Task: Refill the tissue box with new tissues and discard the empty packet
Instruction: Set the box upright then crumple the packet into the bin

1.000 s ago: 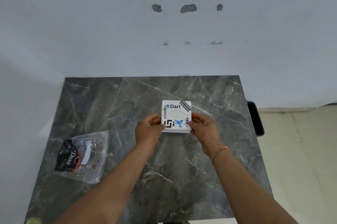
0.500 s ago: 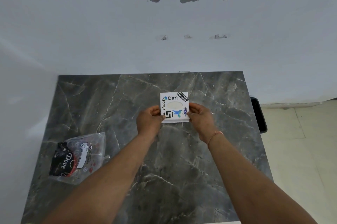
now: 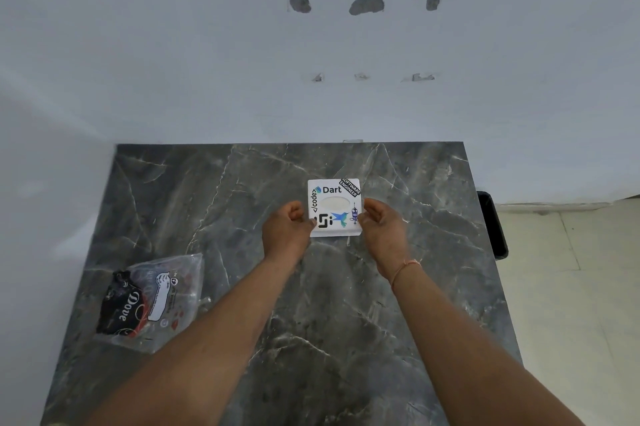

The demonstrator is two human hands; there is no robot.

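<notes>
A white square tissue box (image 3: 334, 197) with stickers and an oval slot on top rests on the dark marble table (image 3: 346, 321), a little right of the middle. My left hand (image 3: 285, 230) is at its left edge, thumb tip on the box. Against the right edge is my right hand (image 3: 381, 223), its fingers curled. A clear, crumpled Dove packet (image 3: 149, 301) lies flat near the table's left edge, apart from both hands.
A black bin (image 3: 493, 224) stands on the floor just past the table's right edge. A white wall runs along the table's far side and left. Pale floor tiles show on the right.
The box has slid a little toward the wall between my hands. My fingers look slightly looser on its sides. The packet has not moved.
</notes>
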